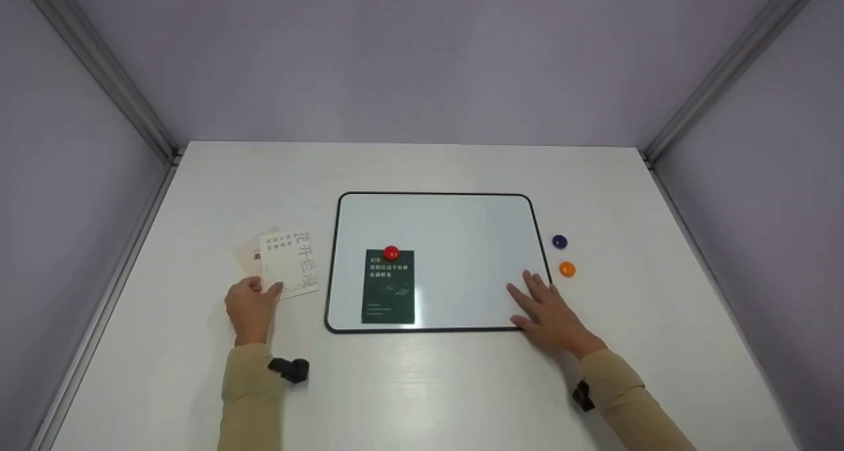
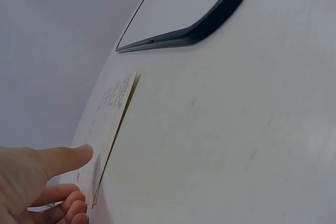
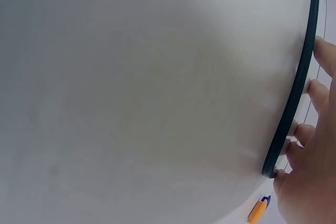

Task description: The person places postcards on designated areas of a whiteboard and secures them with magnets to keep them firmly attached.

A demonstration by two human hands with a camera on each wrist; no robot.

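1. The left hand is lying at the left of the table, its thumb and fingers pinching the near corner of the top white card, which is printed with grey characters.
2. That white card is lying on a small stack of cards, just left of the whiteboard and apart from its black frame; in the left wrist view the card's edge is lifting slightly off the table.
3. The whiteboard is lying flat in the middle of the table, and a dark green card is sitting in its near-left part.
4. A red magnet is sitting on the top edge of the green card, pinning it to the board.
5. The right hand is resting flat on the near-right corner of the whiteboard, its fingers straight and spread, holding nothing and pressing on the board across the frame.
6. A purple magnet and an orange magnet are lying on the table just right of the board, the orange one nearer the right hand, neither touched.
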